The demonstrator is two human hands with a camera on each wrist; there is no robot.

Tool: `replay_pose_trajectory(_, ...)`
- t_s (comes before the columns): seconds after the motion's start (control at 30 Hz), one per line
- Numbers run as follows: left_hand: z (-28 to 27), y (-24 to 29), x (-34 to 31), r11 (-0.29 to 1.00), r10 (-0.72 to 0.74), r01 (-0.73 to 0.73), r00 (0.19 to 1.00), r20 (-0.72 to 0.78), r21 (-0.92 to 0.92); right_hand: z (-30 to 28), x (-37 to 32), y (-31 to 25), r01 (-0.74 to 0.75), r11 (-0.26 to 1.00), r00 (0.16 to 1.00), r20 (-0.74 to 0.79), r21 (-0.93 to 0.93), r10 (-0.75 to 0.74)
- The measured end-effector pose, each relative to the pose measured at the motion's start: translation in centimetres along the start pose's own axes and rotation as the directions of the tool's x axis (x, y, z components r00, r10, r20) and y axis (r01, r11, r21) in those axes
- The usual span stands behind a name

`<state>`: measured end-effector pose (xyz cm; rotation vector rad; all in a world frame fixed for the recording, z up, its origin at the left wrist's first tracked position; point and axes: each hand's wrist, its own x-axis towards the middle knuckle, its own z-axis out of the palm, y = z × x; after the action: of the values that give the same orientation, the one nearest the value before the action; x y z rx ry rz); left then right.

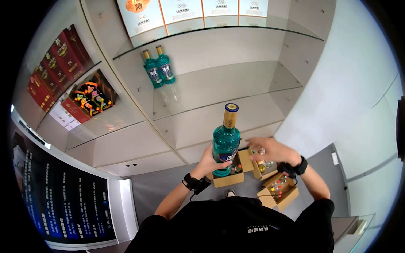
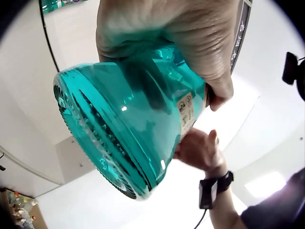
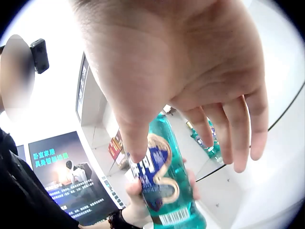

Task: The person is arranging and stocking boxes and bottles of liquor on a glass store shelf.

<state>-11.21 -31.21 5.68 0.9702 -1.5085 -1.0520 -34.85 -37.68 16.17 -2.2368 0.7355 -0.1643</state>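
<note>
A teal glass bottle (image 1: 225, 141) with a gold neck and blue cap stands upright in the left hand (image 1: 209, 161), whose fingers and thumb grip its lower body. In the left wrist view the left hand (image 2: 171, 28) wraps the bottle (image 2: 128, 119), its ribbed base showing. The right hand (image 1: 272, 151) is held to the right of the bottle, apart from it, holding nothing. In the right wrist view the right hand's (image 3: 190, 71) fingers are extended, with the labelled bottle (image 3: 167, 176) beyond them.
Two similar bottles (image 1: 159, 69) stand on a glass shelf (image 1: 228, 82) at its left end. White boxes (image 1: 181, 10) fill the shelf above. Open cartons (image 1: 229, 180) with small bottles sit on the floor below the hands. Red boxes (image 1: 63, 55) and a dark sign (image 1: 63, 194) are at left.
</note>
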Motion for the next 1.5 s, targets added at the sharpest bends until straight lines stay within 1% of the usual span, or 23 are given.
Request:
replay_pose_trajectory(0.07,-0.5,1.9,0.7,0.999,0.042,-0.042,0.999,0.023,0.014,2.1,0.3,0.7,0.063,0.990,0.998,-0.023,0.126,-0.061)
replay_pose_trajectory(0.13,-0.7,4.3,1.4,1.000,0.021,-0.021,0.999,0.027,-0.002,4.6,1.6,1.8,0.203,0.964,0.978,-0.084,0.171,-0.191)
replay_pose_trajectory(0.2,-1.0,5.7,2.2,0.980,-0.002,0.024,0.994,0.110,-0.198,4.8,2.3,-0.4,0.214,0.945,0.976,-0.080,0.249,-0.201)
replay_pose_trajectory(0.3,-0.6,7.3,2.9,0.967,-0.017,0.055,0.988,0.151,-0.248,5.3,2.6,-2.5,0.260,0.881,0.963,-0.166,0.395,-0.210)
replay_pose_trajectory(0.37,0.0,8.2,3.2,0.952,-0.052,0.104,0.982,0.184,-0.287,6.0,2.7,-2.9,0.300,0.607,0.954,-0.247,0.736,-0.173)
replay_pose_trajectory(0.47,0.3,8.1,3.5,0.934,-0.135,0.205,0.961,0.240,-0.293,7.3,2.7,-2.5,0.389,0.565,0.918,-0.358,0.728,-0.171)
replay_pose_trajectory(0.6,0.8,7.5,3.6,0.935,-0.202,0.257,0.953,0.228,-0.245,7.8,2.6,-0.7,0.388,0.509,0.920,-0.353,0.768,-0.170)
replay_pose_trajectory(0.67,1.2,8.4,3.2,0.930,-0.271,0.306,0.945,0.180,-0.203,8.1,3.0,0.8,0.387,0.478,0.922,-0.332,0.789,-0.198)
replay_pose_trajectory(0.73,2.0,9.1,3.2,0.967,-0.242,0.247,0.967,0.074,-0.059,8.2,3.2,2.1,0.340,0.453,0.940,-0.283,0.824,-0.191)
replay_pose_trajectory(0.77,2.0,9.0,3.1,0.979,-0.164,0.149,0.981,0.107,0.136,7.6,2.9,1.9,0.318,0.453,0.946,-0.251,0.833,-0.203)
replay_pose_trajectory(0.8,2.4,8.7,2.8,0.982,-0.140,0.127,0.987,0.085,0.139,7.8,3.1,2.8,0.281,0.495,0.958,-0.213,0.822,-0.191)
replay_pose_trajectory(0.93,2.4,6.2,1.9,0.950,-0.248,0.230,0.967,0.063,0.210,8.1,4.0,4.5,0.239,0.631,0.969,-0.140,0.738,-0.203)
replay_pose_trajectory(1.0,2.2,5.7,0.9,0.880,-0.308,0.310,0.949,-0.063,0.359,9.5,5.1,5.9,0.257,0.678,0.964,-0.136,0.688,-0.228)
replay_pose_trajectory(1.03,1.8,5.4,0.6,0.849,-0.337,0.330,0.940,-0.059,0.412,9.4,5.8,6.3,0.293,0.756,0.955,-0.134,0.585,-0.266)
replay_pose_trajectory(1.07,1.3,4.7,0.4,0.818,-0.355,0.340,0.933,-0.057,0.464,8.4,5.8,5.7,0.274,0.776,0.959,-0.101,0.568,-0.265)
replay_pose_trajectory(1.13,0.1,3.1,0.3,0.850,-0.123,0.168,0.985,-0.123,0.499,7.9,7.2,5.9,0.259,0.832,0.963,-0.063,0.491,-0.262)
replay_pose_trajectory(1.17,-0.5,2.2,0.5,0.857,-0.164,0.217,0.975,-0.152,0.467,8.1,8.5,6.9,0.189,0.872,0.977,0.004,0.452,-0.214)
replay_pose_trajectory(1.2,-1.5,1.7,1.1,0.859,-0.133,0.196,0.978,-0.163,0.473,8.3,10.3,7.6,0.337,0.842,0.940,-0.107,0.421,-0.323)
replay_pose_trajectory(1.27,-3.1,1.6,2.5,0.826,0.048,0.060,0.983,-0.176,0.561,7.5,12.6,7.7,0.317,0.870,0.948,-0.140,0.378,-0.285)
replay_pose_trajectory(1.3,-4.1,2.1,3.4,0.840,0.007,0.108,0.978,-0.208,0.532,6.8,14.1,7.3,0.322,0.878,0.947,-0.142,0.354,-0.289)
replay_pose_trajectory(1.37,-6.8,2.2,5.6,0.848,0.030,0.088,0.977,-0.213,0.523,5.3,16.7,6.0,0.344,0.870,0.933,-0.229,0.353,-0.276)
replay_pose_trajectory(1.47,-10.7,-0.2,8.8,0.845,0.117,0.018,0.969,-0.217,0.535,3.7,22.0,6.8,0.319,0.868,0.941,-0.235,0.381,-0.243)
replay_pose_trajectory(1.5,-12.0,-0.8,9.9,0.872,0.102,0.019,0.970,-0.220,0.489,3.5,24.2,7.9,0.379,0.862,0.916,-0.267,0.336,-0.299)
